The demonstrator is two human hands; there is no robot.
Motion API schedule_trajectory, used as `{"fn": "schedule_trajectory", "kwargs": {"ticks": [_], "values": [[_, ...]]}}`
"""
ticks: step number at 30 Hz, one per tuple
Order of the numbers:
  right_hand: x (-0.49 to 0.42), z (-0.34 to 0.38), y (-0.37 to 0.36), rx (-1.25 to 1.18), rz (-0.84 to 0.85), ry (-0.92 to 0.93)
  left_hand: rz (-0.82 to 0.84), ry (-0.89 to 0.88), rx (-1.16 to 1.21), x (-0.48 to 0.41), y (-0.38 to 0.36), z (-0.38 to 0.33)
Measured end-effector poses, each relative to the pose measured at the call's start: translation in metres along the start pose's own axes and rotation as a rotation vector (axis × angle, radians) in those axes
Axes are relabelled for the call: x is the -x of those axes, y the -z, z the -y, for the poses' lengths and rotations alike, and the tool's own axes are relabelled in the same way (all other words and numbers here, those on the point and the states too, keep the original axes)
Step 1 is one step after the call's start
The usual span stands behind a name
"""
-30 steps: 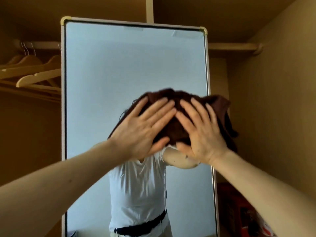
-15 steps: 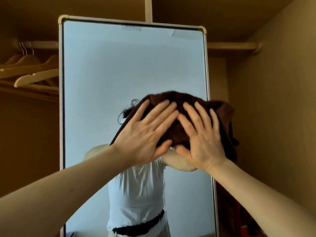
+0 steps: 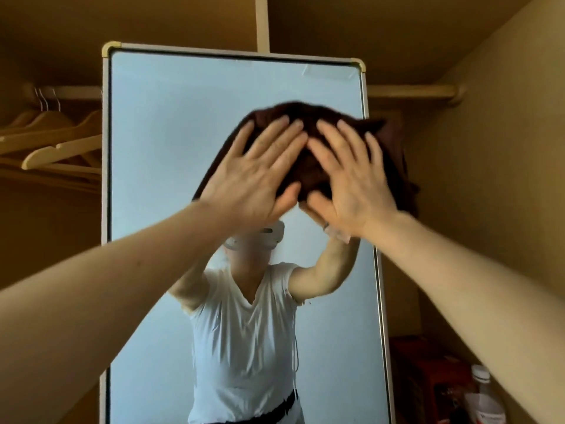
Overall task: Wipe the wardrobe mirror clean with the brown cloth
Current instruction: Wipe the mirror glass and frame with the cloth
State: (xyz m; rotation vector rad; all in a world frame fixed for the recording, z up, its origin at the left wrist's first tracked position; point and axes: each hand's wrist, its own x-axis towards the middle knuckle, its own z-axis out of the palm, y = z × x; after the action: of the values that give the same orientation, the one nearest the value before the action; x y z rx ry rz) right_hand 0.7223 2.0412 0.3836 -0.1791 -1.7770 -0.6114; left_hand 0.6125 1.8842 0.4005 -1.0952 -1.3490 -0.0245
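A tall mirror (image 3: 159, 142) in a pale frame stands inside the wardrobe, facing me. A bunched brown cloth (image 3: 308, 169) lies flat against its upper middle glass, reaching past the right frame edge. My left hand (image 3: 253, 175) presses on the cloth with straight spread fingers. My right hand (image 3: 351, 185) presses beside it the same way, thumbs nearly touching. The glass reflects a person in a white shirt with raised arms.
Wooden hangers (image 3: 58, 145) hang on a rail (image 3: 70, 91) at the left. The wardrobe's side wall (image 3: 495, 185) is close on the right. A red box (image 3: 428, 371) and a plastic bottle (image 3: 483, 399) sit low at the right.
Both hands slid the cloth up the mirror, from its middle to the upper part. The reflected head, hidden before, shows below the hands.
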Motion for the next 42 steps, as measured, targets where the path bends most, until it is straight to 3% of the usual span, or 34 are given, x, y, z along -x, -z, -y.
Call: {"fn": "schedule_trajectory", "kwargs": {"ticks": [3, 8, 13, 18, 23, 30, 34, 38, 42], "values": [[0.064, 0.032, -0.016, -0.070, -0.050, -0.002, -0.024, -0.086, 0.038, 0.057, -0.011, -0.026], [0.132, 0.064, -0.027, -0.079, 0.033, 0.141, 0.018, -0.234, 0.072, 0.129, -0.020, -0.041], [0.051, 0.038, -0.010, -0.037, 0.013, 0.244, -0.016, -0.092, 0.043, 0.088, -0.011, -0.009], [-0.036, 0.030, -0.001, 0.000, 0.017, 0.145, -0.031, 0.067, 0.024, 0.033, 0.005, 0.037], [-0.010, 0.046, -0.010, -0.055, -0.076, 0.145, -0.051, 0.075, 0.001, 0.059, -0.001, 0.021], [0.082, 0.080, -0.020, -0.137, -0.013, 0.277, -0.027, -0.027, 0.098, 0.147, -0.014, -0.024], [0.029, 0.063, -0.009, -0.117, -0.009, 0.303, -0.039, 0.029, 0.095, 0.108, -0.005, 0.000], [-0.044, 0.045, 0.001, -0.058, -0.013, 0.177, -0.045, 0.116, 0.069, 0.045, 0.010, 0.044], [-0.050, 0.048, -0.006, -0.069, -0.081, 0.148, -0.053, 0.156, 0.053, 0.042, 0.005, 0.047]]}}
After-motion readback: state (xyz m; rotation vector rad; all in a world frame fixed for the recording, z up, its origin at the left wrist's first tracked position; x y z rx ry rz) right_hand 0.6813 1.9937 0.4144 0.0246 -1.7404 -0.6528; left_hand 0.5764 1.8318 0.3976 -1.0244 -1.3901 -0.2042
